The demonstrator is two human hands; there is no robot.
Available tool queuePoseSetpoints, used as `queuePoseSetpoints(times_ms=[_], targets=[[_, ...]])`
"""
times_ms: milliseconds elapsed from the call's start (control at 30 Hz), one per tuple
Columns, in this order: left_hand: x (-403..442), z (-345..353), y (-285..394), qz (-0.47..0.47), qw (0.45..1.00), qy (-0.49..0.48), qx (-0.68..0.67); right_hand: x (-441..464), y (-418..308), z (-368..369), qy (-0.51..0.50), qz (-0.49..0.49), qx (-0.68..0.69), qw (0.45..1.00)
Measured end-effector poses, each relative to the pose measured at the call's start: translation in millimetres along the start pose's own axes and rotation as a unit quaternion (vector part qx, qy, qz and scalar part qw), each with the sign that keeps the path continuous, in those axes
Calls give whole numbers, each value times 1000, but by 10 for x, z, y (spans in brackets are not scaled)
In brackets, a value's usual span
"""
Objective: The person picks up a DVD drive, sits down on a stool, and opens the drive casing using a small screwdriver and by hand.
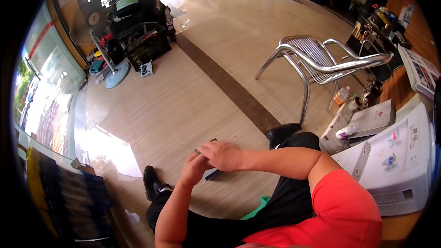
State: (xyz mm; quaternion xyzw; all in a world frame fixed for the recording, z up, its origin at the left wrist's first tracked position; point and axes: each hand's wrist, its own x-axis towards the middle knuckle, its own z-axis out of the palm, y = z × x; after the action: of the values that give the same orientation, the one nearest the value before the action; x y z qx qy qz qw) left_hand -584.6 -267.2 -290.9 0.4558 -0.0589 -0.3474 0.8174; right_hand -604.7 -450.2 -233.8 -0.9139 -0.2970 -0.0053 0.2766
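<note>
My left hand (195, 167) and my right hand (223, 156) are together in front of my knees, above the tiled floor. The right hand lies over the left, and the fingers of both are closed. Small dark bits of something show at the fingertips, but the hands hide most of it and its kind cannot be made out. Just below my hands a short dark bar with a pale side (212, 174) sticks out; whether it touches them is unclear.
A metal chair (317, 62) stands ahead to the right. Beside me on the right are a white water dispenser (386, 160) and boxes (374, 118). A fan (117, 74) and a black crate (147, 50) stand at left. Something green (258, 207) shows between my legs.
</note>
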Motion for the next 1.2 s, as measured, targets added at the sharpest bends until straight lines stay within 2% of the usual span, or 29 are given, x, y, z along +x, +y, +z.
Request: queuePoseSetpoints(times_ms=[67,200,333,400,467,500,533,567,600,633,667,700,733,833,867,933,1067,1133,1167,1200], targets=[[28,-56,-65,-3,999,-46,18,-1,43,29,15,-16,-30,999],[54,-4,-63,-13,998,-54,-1,29,88,23,38,-44,-98,993],[84,127,39,-4,996,-89,-17,76,114,-276,28,-27,-127,991],[87,136,57,-7,995,-97,-3,87,91,-520,59,10,-101,993],[109,41,-3,-59,978,33,196,86,92,-712,88,17,-64,994],[144,-83,-75,-84,952,53,289,60,44,-840,121,45,-14,992],[173,-250,-206,-84,952,54,290,32,21,-950,152,73,35,985],[193,-440,-375,-95,882,70,455,4,36,-1026,193,56,59,978],[196,-605,-534,-104,784,84,606,-21,57,-1110,193,55,60,978],[179,-723,-668,-104,784,85,606,-44,81,-1195,223,26,57,973],[143,-825,-804,-130,725,77,671,-71,95,-1270,253,-3,54,966],[97,-939,-944,-156,662,69,730,-95,85,-1333,259,12,78,963],[76,-1084,-1091,-157,662,71,730,-97,113,-1354,258,11,80,963],[96,-1456,-1521,-183,695,253,647,-115,194,-1434,271,-7,50,961],[96,-1578,-1722,-183,698,251,646,-126,192,-1444,257,3,44,966],[160,-1712,-2017,-135,680,446,566,-137,223,-1435,241,16,33,970],[155,-1649,-2034,-119,671,491,543,-144,290,-1383,267,7,37,963],[166,-1631,-1919,-118,758,467,440,-152,289,-1394,273,9,42,961],[195,-1618,-1857,-115,758,466,442,-161,281,-1403,263,16,45,964],[237,-1675,-1849,-156,792,437,396,-164,274,-1410,252,23,48,966]])
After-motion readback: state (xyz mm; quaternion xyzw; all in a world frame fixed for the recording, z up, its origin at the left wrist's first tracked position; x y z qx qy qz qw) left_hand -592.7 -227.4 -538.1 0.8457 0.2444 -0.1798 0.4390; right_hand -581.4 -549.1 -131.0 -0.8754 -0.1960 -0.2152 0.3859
